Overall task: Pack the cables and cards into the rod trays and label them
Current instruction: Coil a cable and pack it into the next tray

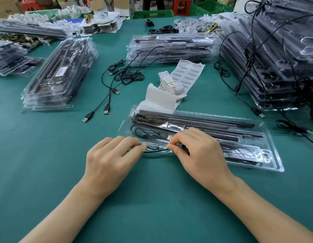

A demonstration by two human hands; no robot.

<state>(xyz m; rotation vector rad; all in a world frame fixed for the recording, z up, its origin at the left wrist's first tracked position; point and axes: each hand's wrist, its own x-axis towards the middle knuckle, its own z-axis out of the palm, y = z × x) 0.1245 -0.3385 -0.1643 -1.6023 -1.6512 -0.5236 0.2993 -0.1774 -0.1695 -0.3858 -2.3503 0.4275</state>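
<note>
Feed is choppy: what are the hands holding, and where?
The black USB cable: right hand pinches it near the plug; left hand holds its looped part.

Clear glossy plastic tray; matt black rods — smooth green matt table; paper labels.

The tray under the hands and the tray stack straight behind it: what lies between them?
In the head view, between tray and stack: a sheet of barcode labels, a banded bundle of cards and a curl of white backing paper.
</note>
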